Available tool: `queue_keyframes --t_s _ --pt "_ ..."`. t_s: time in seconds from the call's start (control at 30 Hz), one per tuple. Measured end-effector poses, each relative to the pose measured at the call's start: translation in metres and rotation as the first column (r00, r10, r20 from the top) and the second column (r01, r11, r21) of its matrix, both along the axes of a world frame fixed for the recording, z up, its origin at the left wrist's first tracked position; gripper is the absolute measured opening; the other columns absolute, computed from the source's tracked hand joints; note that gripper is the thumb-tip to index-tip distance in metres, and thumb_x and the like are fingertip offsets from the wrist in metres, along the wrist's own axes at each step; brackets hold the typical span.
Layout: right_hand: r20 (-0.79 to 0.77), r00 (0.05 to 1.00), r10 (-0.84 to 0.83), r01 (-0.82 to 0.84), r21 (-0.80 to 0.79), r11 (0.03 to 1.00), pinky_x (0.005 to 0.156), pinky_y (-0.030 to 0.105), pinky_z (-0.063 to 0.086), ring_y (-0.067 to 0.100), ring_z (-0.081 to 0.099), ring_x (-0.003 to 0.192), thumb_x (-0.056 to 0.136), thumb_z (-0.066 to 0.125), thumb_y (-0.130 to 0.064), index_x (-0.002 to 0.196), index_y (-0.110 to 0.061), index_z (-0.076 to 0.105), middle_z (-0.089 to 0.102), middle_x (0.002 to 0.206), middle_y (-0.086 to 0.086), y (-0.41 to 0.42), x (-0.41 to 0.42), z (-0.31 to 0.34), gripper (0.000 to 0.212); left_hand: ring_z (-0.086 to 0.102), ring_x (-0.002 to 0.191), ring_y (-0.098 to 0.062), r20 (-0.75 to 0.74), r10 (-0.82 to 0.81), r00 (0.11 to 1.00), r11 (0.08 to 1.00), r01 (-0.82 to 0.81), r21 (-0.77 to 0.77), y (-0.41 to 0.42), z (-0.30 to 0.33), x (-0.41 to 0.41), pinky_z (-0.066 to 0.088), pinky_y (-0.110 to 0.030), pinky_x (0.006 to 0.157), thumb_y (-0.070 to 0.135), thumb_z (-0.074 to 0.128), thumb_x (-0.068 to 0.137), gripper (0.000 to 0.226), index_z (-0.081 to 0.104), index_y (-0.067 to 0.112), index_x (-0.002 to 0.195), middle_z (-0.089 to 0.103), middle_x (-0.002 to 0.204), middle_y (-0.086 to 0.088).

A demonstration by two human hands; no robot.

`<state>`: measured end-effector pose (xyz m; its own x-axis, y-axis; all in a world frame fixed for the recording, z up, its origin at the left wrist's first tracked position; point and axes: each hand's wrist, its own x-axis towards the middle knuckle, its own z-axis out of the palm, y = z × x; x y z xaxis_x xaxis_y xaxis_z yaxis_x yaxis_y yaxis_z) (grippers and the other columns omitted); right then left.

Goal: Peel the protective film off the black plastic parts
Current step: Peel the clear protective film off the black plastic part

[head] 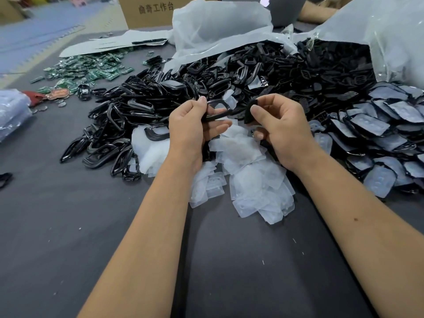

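Crowding the dark grey table [57, 226] are heaps of glossy black plastic frames [128, 115], film-covered black parts [376, 129], peeled translucent film pieces [243, 180] and green circuit boards [91, 70], all too many to count. Above the films, the left hand [190, 127] pinches one black frame [215, 111]; the right hand [280, 127] pinches one dark solid piece [250, 111].

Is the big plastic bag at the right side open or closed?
Open. The clear plastic bag lies on its side and black parts spill from its mouth onto the table.
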<state>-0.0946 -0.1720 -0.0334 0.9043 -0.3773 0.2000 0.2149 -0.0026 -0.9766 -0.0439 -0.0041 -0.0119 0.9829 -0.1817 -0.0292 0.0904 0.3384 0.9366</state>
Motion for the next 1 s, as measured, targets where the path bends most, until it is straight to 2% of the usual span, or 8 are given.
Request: queue_keyframes --t_s 0.1,0.3,0.47,0.53,0.63,0.77,0.93,1.0 --pt "0.027 0.994 0.106 -0.109 0.170 0.979 0.048 0.023 0.045 0.027 0.075 0.076 0.100 0.065 -0.004 0.101 -0.004 0.064 0.074 0.082 0.008 -0.002 0.001 0.001 0.002 0.075 0.064 -0.032 -0.021 0.025 0.999 1.000 -0.025 -0.019 0.000 -0.001 0.002 0.060 -0.026 0.054 0.020 0.051 0.109 0.034 0.060 0.003 0.081 0.072 0.070 -0.003" --pt "0.045 0.989 0.141 -0.144 0.090 0.985 0.064 0.024 0.056 0.034 0.078 0.092 0.091 0.069 0.008 0.107 -0.007 0.068 0.079 0.095 0.013 -0.001 -0.001 0.000 0.023 0.077 0.074 -0.034 -0.050 0.046 0.998 0.997 -0.050 -0.065 -0.003 -0.006 0.005 0.064 -0.031 0.069 0.010 0.046 0.108 0.027 0.065 0.001 0.091 0.078 0.078 -0.009" --pt "0.037 0.994 0.104 -0.106 0.061 0.992 0.059 0.023 0.057 0.032 0.079 0.085 0.088 0.073 0.010 0.111 -0.004 0.067 0.079 0.091 0.015 0.002 -0.002 0.001 0.027 0.078 0.079 -0.034 -0.048 0.045 0.998 0.998 -0.047 -0.038 -0.002 -0.010 0.008 0.063 -0.029 0.072 -0.010 0.045 0.100 0.019 0.061 -0.002 0.108 0.079 0.081 -0.009" --pt "0.032 0.996 0.080 -0.082 0.055 0.995 0.059 0.025 0.058 0.032 0.079 0.082 0.087 0.075 0.009 0.117 -0.002 0.065 0.078 0.088 0.015 0.002 -0.003 0.001 0.033 0.078 0.081 -0.035 -0.013 0.048 0.999 0.999 -0.048 -0.016 -0.003 -0.011 0.007 0.064 -0.032 0.075 -0.009 0.048 0.102 0.017 0.057 -0.001 0.114 0.078 0.090 -0.015" --pt "0.024 0.997 0.079 -0.081 0.082 0.993 0.061 0.025 0.060 0.031 0.079 0.078 0.086 0.079 0.006 0.110 -0.002 0.066 0.078 0.087 0.018 0.003 -0.005 0.002 0.028 0.078 0.081 -0.038 0.031 0.068 0.997 0.998 -0.067 -0.001 -0.002 -0.014 0.007 0.065 -0.037 0.079 -0.005 0.055 0.101 0.019 0.050 0.003 0.117 0.072 0.103 -0.025" --pt "0.014 0.997 0.081 -0.082 0.086 0.993 0.058 0.024 0.058 0.024 0.077 0.071 0.088 0.076 0.006 0.102 0.000 0.071 0.078 0.084 0.014 0.002 -0.004 0.002 0.016 0.078 0.078 -0.037 0.114 0.060 0.992 0.998 -0.060 -0.007 0.000 -0.019 0.008 0.063 -0.033 0.072 0.000 0.064 0.099 0.018 0.055 0.005 0.114 0.070 0.083 -0.018" --pt "-0.035 0.999 -0.033 0.034 0.044 0.998 0.044 0.023 0.041 0.014 0.050 0.049 0.095 0.066 0.001 0.095 -0.014 0.079 0.064 0.059 -0.001 0.001 0.001 0.000 0.020 0.075 0.069 -0.025 0.116 0.001 0.993 0.998 0.007 -0.065 0.000 -0.016 0.008 0.061 -0.024 0.067 0.005 0.063 0.101 0.021 0.069 0.010 0.120 0.076 0.089 -0.018" --pt "-0.045 0.998 -0.038 0.038 0.000 0.999 0.042 0.022 0.038 0.011 0.047 0.046 0.098 0.063 -0.001 0.098 -0.015 0.080 0.062 0.059 -0.001 0.002 0.002 -0.001 0.022 0.074 0.069 -0.022 0.112 -0.072 0.991 0.995 0.078 -0.055 0.000 -0.015 0.007 0.060 -0.021 0.067 0.005 0.058 0.103 0.023 0.070 0.011 0.122 0.077 0.091 -0.017"
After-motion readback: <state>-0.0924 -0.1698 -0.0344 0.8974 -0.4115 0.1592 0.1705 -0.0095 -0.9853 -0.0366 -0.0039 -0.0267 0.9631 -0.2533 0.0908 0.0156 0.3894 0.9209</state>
